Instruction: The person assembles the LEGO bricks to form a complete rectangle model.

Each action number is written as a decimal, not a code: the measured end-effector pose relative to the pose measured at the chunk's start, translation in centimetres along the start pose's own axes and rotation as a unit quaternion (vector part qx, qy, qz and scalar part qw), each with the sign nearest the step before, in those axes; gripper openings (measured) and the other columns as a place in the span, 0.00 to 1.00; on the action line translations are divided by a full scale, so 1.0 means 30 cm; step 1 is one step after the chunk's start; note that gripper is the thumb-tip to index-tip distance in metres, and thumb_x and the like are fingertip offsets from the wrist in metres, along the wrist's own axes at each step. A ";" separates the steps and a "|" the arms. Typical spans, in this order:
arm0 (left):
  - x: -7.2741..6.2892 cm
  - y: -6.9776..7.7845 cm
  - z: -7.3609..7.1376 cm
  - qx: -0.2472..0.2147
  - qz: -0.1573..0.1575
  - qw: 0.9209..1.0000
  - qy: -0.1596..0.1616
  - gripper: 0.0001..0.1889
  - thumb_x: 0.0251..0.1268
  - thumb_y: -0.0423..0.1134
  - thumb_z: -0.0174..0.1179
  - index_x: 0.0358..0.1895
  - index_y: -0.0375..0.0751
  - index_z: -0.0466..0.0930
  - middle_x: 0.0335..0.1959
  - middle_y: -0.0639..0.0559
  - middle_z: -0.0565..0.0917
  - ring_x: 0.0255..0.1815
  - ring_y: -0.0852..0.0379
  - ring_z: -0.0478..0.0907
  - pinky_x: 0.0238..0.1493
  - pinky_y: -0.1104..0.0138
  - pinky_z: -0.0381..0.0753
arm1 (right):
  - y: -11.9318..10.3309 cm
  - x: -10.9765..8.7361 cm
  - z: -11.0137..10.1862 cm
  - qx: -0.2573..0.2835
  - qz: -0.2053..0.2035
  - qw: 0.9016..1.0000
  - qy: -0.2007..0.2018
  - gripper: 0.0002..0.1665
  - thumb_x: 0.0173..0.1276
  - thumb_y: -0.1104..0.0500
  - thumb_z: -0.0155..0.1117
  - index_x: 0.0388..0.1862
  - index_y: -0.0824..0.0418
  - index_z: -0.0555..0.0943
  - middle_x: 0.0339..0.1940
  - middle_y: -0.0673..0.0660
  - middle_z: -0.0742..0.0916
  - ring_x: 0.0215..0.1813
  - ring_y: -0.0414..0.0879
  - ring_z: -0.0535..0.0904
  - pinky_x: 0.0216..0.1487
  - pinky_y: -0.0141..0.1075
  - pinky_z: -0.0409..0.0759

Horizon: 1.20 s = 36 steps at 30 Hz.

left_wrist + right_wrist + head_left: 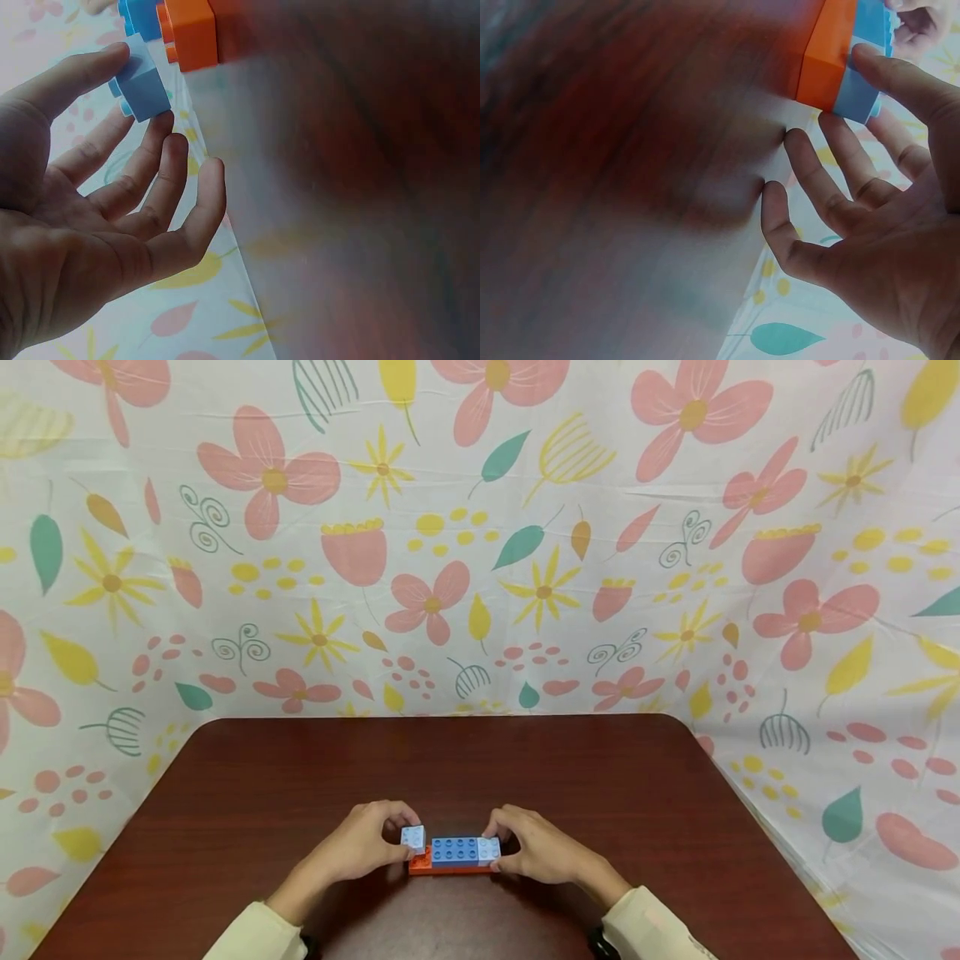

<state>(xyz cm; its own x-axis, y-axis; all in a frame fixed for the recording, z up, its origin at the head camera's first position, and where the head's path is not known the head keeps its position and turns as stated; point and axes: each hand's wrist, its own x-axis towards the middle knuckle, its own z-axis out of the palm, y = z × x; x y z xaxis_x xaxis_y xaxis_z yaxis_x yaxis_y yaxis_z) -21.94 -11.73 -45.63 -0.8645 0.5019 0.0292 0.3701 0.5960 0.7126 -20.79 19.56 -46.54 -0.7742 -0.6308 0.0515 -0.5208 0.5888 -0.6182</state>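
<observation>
My left hand (367, 842) pinches a small light blue toy brick (412, 838) between thumb and fingers, over the left end of a long orange brick (452, 871). In the left wrist view this light blue brick (146, 86) is apart from the orange brick (195, 37), whose studs show at that end. A blue brick (454, 850) sits on the orange one's middle. At its right end is a second light blue brick (489, 849), which my right hand (543, 850) grips with thumb and fingertips. In the right wrist view, that light blue brick (860, 90) sits flush on the orange.
The bricks lie near the front of a dark reddish-brown table (450, 760) with rounded far corners. Behind it and along its sides hangs a white cloth (480, 610) printed with flowers and leaves.
</observation>
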 end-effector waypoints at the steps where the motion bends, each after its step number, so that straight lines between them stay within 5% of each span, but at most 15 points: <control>1: -0.004 0.004 0.005 0.001 0.003 1.000 -0.003 0.14 0.57 0.40 0.76 0.45 0.49 0.85 0.38 0.57 0.84 0.41 0.55 0.80 0.43 0.65 0.78 | 0.001 -0.001 0.000 0.001 0.000 1.000 0.000 0.16 0.65 0.56 0.76 0.47 0.49 0.79 0.44 0.45 0.83 0.48 0.42 0.79 0.50 0.36 0.80; 36: -0.015 0.033 0.041 0.015 0.031 0.999 0.006 0.13 0.53 0.39 0.79 0.40 0.52 0.87 0.33 0.59 0.85 0.35 0.60 0.80 0.39 0.67 0.76 | -0.008 -0.004 0.000 -0.008 0.000 1.000 0.010 0.16 0.64 0.56 0.77 0.46 0.49 0.79 0.43 0.45 0.83 0.47 0.44 0.80 0.50 0.38 0.80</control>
<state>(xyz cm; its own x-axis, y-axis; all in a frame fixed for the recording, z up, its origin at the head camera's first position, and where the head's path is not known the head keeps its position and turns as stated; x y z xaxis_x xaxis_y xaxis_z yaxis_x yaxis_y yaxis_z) -20.78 -10.59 -45.79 -0.8439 0.5305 0.0808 0.4325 0.5834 0.6875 -20.59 19.49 -46.41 -0.7812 -0.6206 0.0668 -0.5258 0.5966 -0.6063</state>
